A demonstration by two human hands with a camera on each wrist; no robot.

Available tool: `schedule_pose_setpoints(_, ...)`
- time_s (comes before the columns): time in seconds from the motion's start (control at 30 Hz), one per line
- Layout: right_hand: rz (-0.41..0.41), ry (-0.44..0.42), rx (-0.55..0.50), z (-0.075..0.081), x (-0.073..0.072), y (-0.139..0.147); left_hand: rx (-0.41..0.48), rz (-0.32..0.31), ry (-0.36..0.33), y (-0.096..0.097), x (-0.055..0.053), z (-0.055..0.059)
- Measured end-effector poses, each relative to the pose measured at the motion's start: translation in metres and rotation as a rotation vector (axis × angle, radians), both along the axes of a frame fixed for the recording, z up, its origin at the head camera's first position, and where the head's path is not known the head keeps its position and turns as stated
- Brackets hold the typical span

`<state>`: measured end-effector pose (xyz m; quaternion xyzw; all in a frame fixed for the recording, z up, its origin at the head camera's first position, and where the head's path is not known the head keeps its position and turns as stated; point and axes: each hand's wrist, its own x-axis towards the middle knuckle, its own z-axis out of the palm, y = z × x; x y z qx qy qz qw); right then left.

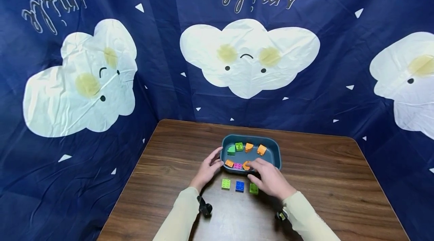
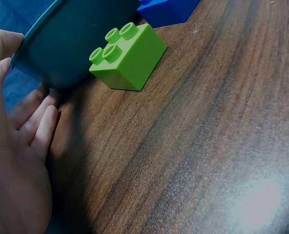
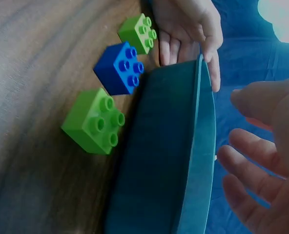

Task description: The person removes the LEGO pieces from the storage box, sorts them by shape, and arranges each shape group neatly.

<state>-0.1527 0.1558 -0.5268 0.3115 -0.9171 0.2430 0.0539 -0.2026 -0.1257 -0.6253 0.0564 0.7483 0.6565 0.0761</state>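
Note:
A dark teal bin lies crosswise on the table, toy building bricks inside it. At its left end my left hand grips the rim, thumb over the edge in the left wrist view. Over the near side my right hand holds an orange brick at its fingertips, mostly hidden by the fingers in the right wrist view. In front of the bin stand a light green brick, a blue brick and another green brick, the last beside my right thumb.
Along the bin's far side are a green curved brick, a lime brick and two orange bricks. Near its front wall sit an orange brick and a pink brick. A blue cloth hangs behind the wooden table.

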Motion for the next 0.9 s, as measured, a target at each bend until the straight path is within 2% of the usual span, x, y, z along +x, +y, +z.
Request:
schedule_pose_setpoints(0.2, -0.001, -0.011, 0.029, 0.001, -0.023, -0.007, 0.0, 0.006, 0.001, -0.001, 0.002, 0.002)
schedule_pose_setpoints(0.47, 0.05, -0.161, 0.069, -0.003, -0.055, -0.02, -0.009, 0.011, 0.006, 0.0, 0.003, 0.004)
schedule_pose_setpoints(0.6, 0.073, -0.22, 0.073, -0.007, -0.065, -0.024, -0.016, 0.013, -0.002, 0.0, 0.003, 0.005)
schedule_pose_setpoints(0.9, 0.103, -0.28, 0.113, -0.021, -0.078, -0.034, -0.014, -0.005, 0.011, 0.0, 0.002, 0.002)
